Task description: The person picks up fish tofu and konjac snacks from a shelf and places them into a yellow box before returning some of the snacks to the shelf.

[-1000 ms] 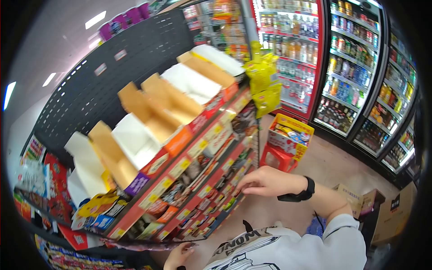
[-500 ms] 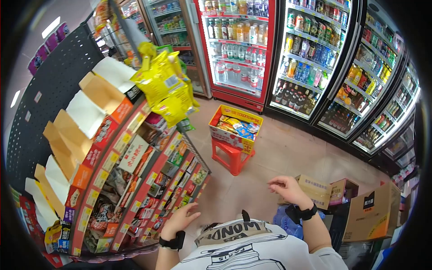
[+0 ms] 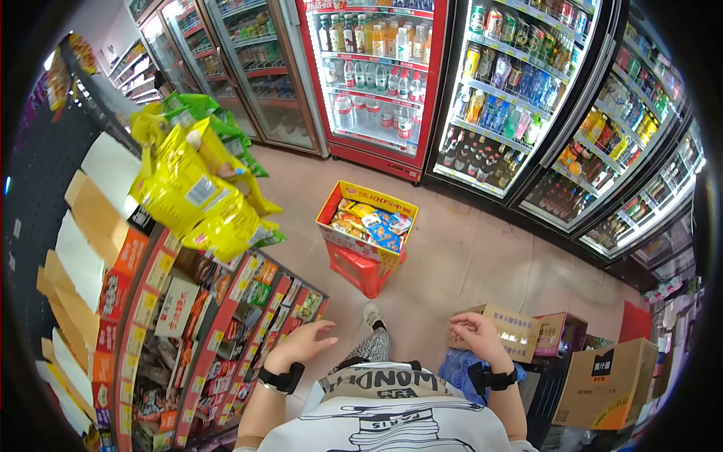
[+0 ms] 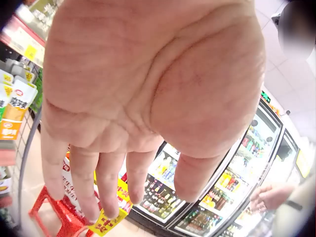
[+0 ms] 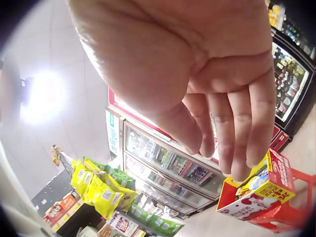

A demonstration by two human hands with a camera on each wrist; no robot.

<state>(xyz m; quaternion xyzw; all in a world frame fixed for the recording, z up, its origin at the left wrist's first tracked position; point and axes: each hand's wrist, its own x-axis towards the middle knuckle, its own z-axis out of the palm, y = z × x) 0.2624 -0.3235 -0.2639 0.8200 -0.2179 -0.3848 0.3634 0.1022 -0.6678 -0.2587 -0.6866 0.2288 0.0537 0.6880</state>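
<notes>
In the head view my left hand (image 3: 301, 345) hangs in the air beside the snack shelf, holding nothing, with its fingers loosely extended. My right hand (image 3: 479, 336) is held above some cartons, also with nothing in it. The left wrist view shows the palm of the left hand (image 4: 133, 98) with fingers apart. In the right wrist view the right hand (image 5: 212, 94) has its fingers relaxed. Ahead of both hands, a yellow and red box (image 3: 407, 213) of packaged snacks sits on a red stool (image 3: 361, 273).
A shelf (image 3: 197, 373) of packaged snacks stands at the left, with yellow bags (image 3: 197, 188) hanging from its end. Lit drink coolers (image 3: 376, 158) line the back. Cardboard boxes (image 3: 606, 384) and a blue plastic bag (image 3: 461, 371) lie at the right. A foot (image 3: 372, 315) is on the tiled floor.
The head view has swung rightward from the shelf toward the box and coolers. The right hand, earlier stretched out near the shelf, is drawn back; the left hand has come further into view.
</notes>
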